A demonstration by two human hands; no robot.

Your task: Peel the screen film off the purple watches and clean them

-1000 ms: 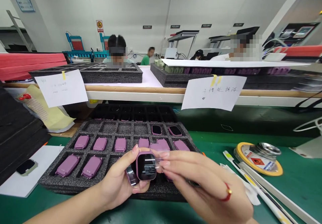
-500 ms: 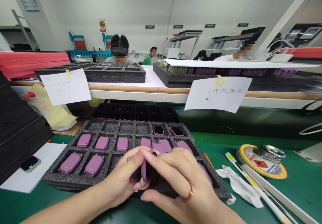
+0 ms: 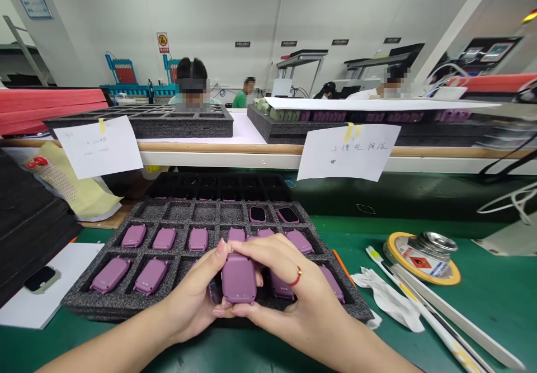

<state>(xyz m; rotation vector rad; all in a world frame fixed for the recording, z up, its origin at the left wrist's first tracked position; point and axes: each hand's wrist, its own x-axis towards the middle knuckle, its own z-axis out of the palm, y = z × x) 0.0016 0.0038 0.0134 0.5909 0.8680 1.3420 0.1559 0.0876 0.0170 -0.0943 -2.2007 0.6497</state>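
Through the head view I had the purple watch case (image 3: 239,279) pinched between the left grip (image 3: 196,286) and the right grip (image 3: 304,292), just above the near edge of the foam tray (image 3: 98,309). Neither was nearer: the left touched its left side, the right curled round its top and bottom. Its long axis ran up and down in my view, the back towards me, its small marks unreadable. A glossy dark piece (image 3: 215,291) showed beside it, by the left fingers. The case looked smooth, matte and round-cornered; the tray, coarse and speckled. Right of the tray, crumpled tissue (image 3: 390,290) lay on the green bench (image 3: 499,294).
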